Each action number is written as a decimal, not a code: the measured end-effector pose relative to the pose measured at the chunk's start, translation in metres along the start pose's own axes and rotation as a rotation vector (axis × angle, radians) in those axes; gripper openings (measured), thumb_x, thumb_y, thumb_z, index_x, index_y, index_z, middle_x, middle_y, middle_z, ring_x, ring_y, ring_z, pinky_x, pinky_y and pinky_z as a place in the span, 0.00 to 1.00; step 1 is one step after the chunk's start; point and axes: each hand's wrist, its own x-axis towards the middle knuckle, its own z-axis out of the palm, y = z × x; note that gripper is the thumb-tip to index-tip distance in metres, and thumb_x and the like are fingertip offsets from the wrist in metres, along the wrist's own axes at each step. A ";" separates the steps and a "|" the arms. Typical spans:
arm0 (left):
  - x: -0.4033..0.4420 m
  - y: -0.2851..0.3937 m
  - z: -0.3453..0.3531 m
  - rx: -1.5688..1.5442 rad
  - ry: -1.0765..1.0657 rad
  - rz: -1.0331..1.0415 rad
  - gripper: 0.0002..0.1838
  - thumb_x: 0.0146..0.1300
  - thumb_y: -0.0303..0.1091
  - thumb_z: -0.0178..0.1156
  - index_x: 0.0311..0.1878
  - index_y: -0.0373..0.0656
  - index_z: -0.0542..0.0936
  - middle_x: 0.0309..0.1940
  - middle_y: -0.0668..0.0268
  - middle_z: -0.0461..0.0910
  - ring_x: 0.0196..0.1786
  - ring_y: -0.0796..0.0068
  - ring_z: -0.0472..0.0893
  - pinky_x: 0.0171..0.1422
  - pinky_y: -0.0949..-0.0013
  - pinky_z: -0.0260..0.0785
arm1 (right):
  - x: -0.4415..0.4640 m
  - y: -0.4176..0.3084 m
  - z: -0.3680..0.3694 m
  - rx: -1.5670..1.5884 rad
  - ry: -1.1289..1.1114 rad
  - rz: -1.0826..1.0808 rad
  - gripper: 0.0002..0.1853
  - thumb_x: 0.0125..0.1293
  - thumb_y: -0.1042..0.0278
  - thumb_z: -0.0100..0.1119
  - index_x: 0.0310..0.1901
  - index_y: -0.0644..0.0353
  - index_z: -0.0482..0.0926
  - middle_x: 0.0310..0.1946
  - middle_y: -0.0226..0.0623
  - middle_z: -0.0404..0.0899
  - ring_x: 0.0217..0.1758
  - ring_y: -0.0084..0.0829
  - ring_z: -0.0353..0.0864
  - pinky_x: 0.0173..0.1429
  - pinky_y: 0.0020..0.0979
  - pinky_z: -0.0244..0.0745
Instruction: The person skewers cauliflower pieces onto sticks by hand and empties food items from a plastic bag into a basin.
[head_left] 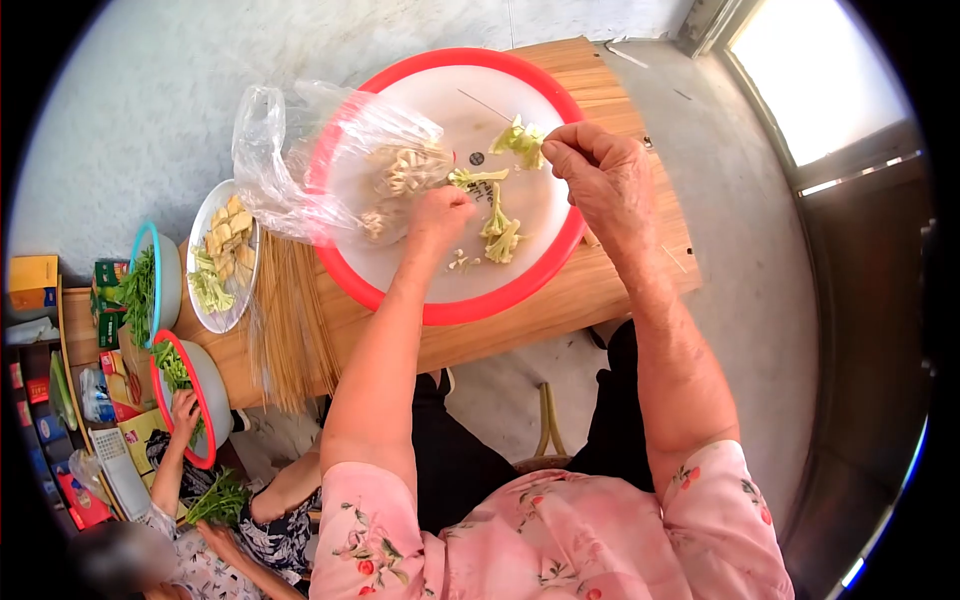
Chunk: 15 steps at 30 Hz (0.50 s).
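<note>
On the table (545,318), the tub (450,312) is bounded by a raised red rim, its left side being crowded by the bag (290,165) and more room being offered toward the lower right. The right hand (610,180) is closed in a pinch; by the left hand (440,220), loosely curled, any hold cannot be told. Gripped over the tub's upper right, the floret (520,143), judged light and brittle, is best held by its stalk, beside the thin skewer (480,103).
</note>
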 end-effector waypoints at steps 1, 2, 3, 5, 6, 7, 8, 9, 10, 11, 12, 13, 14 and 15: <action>0.004 -0.001 0.008 0.001 -0.004 0.001 0.13 0.51 0.39 0.62 0.38 0.41 0.81 0.31 0.61 0.82 0.38 0.70 0.81 0.42 0.66 0.71 | 0.000 0.000 0.000 0.013 0.017 -0.021 0.07 0.57 0.71 0.59 0.32 0.66 0.81 0.17 0.35 0.76 0.19 0.20 0.69 0.26 0.26 0.67; 0.003 0.014 0.013 0.137 -0.011 -0.043 0.13 0.50 0.39 0.62 0.36 0.42 0.81 0.32 0.60 0.82 0.39 0.66 0.81 0.43 0.63 0.71 | 0.000 0.000 -0.001 0.011 0.020 -0.020 0.07 0.57 0.71 0.59 0.32 0.66 0.81 0.17 0.35 0.76 0.19 0.20 0.69 0.26 0.26 0.67; 0.002 0.026 0.019 0.272 -0.017 -0.087 0.13 0.49 0.40 0.62 0.35 0.42 0.81 0.34 0.58 0.82 0.41 0.61 0.81 0.44 0.60 0.72 | 0.000 0.000 -0.002 0.030 0.021 -0.005 0.07 0.57 0.71 0.59 0.32 0.66 0.81 0.17 0.35 0.76 0.19 0.20 0.69 0.27 0.27 0.67; 0.004 0.041 0.034 0.365 0.035 -0.098 0.12 0.49 0.39 0.62 0.34 0.42 0.81 0.34 0.58 0.82 0.42 0.60 0.80 0.45 0.58 0.71 | 0.000 -0.002 -0.004 0.047 0.025 0.007 0.07 0.57 0.71 0.59 0.32 0.66 0.81 0.17 0.36 0.76 0.19 0.21 0.69 0.27 0.27 0.67; 0.005 0.045 0.037 0.457 0.091 -0.111 0.12 0.49 0.38 0.61 0.33 0.42 0.81 0.34 0.58 0.82 0.43 0.58 0.80 0.46 0.57 0.71 | 0.000 -0.002 -0.005 0.036 0.028 0.013 0.07 0.57 0.71 0.59 0.32 0.66 0.81 0.17 0.36 0.76 0.20 0.21 0.69 0.27 0.27 0.67; 0.009 0.038 0.043 0.457 0.091 -0.107 0.12 0.49 0.38 0.61 0.33 0.42 0.81 0.34 0.58 0.82 0.43 0.58 0.80 0.46 0.57 0.71 | 0.000 -0.003 -0.006 0.025 0.030 0.019 0.07 0.57 0.71 0.59 0.32 0.67 0.81 0.17 0.37 0.76 0.20 0.21 0.69 0.27 0.26 0.67; 0.016 0.022 0.053 0.486 0.135 -0.007 0.12 0.48 0.40 0.62 0.35 0.44 0.81 0.32 0.60 0.82 0.39 0.59 0.80 0.44 0.58 0.71 | 0.001 -0.002 -0.006 0.024 0.034 0.017 0.07 0.57 0.71 0.59 0.32 0.67 0.81 0.17 0.37 0.76 0.20 0.21 0.69 0.27 0.26 0.67; 0.017 0.020 0.055 0.515 0.179 0.094 0.14 0.47 0.41 0.64 0.36 0.47 0.82 0.30 0.61 0.82 0.34 0.61 0.80 0.42 0.60 0.71 | 0.001 0.000 -0.006 0.033 0.033 0.004 0.07 0.57 0.72 0.59 0.32 0.67 0.81 0.17 0.36 0.75 0.20 0.20 0.69 0.27 0.27 0.67; 0.019 0.017 0.054 0.515 0.181 0.097 0.14 0.47 0.41 0.64 0.36 0.47 0.82 0.30 0.61 0.82 0.34 0.61 0.80 0.42 0.60 0.71 | 0.001 0.002 -0.006 0.042 0.031 -0.010 0.06 0.57 0.72 0.59 0.32 0.67 0.81 0.17 0.36 0.75 0.19 0.20 0.69 0.26 0.27 0.66; 0.015 0.023 0.047 0.354 0.146 0.013 0.13 0.49 0.40 0.63 0.37 0.46 0.81 0.31 0.61 0.82 0.34 0.65 0.80 0.42 0.64 0.71 | 0.001 0.003 -0.005 0.044 0.030 -0.014 0.06 0.57 0.72 0.59 0.32 0.67 0.81 0.17 0.36 0.75 0.19 0.20 0.69 0.26 0.27 0.66; 0.009 0.027 0.038 0.193 0.114 -0.072 0.11 0.51 0.38 0.63 0.37 0.45 0.81 0.32 0.62 0.82 0.34 0.69 0.80 0.41 0.68 0.71 | 0.000 0.002 -0.005 0.048 0.029 -0.005 0.06 0.57 0.72 0.59 0.31 0.66 0.81 0.16 0.36 0.74 0.19 0.20 0.68 0.26 0.27 0.66; 0.003 0.028 0.029 0.195 0.125 -0.073 0.11 0.51 0.38 0.63 0.37 0.45 0.81 0.32 0.62 0.82 0.34 0.69 0.80 0.41 0.68 0.71 | -0.001 0.002 -0.004 0.054 0.026 0.002 0.06 0.57 0.72 0.59 0.31 0.66 0.81 0.15 0.36 0.74 0.18 0.20 0.67 0.25 0.28 0.65; -0.006 0.027 0.018 -0.199 0.131 -0.052 0.11 0.53 0.34 0.62 0.39 0.43 0.81 0.32 0.63 0.82 0.34 0.73 0.80 0.41 0.72 0.70 | -0.002 0.001 -0.003 0.061 0.021 -0.006 0.06 0.57 0.72 0.59 0.31 0.66 0.81 0.15 0.36 0.74 0.18 0.20 0.67 0.25 0.28 0.65; -0.017 0.031 0.008 -0.594 0.135 -0.026 0.10 0.56 0.30 0.61 0.41 0.40 0.81 0.32 0.65 0.82 0.34 0.78 0.79 0.40 0.76 0.70 | -0.004 0.001 -0.002 -0.006 -0.008 -0.042 0.06 0.57 0.72 0.59 0.31 0.66 0.81 0.14 0.36 0.73 0.17 0.21 0.66 0.25 0.28 0.65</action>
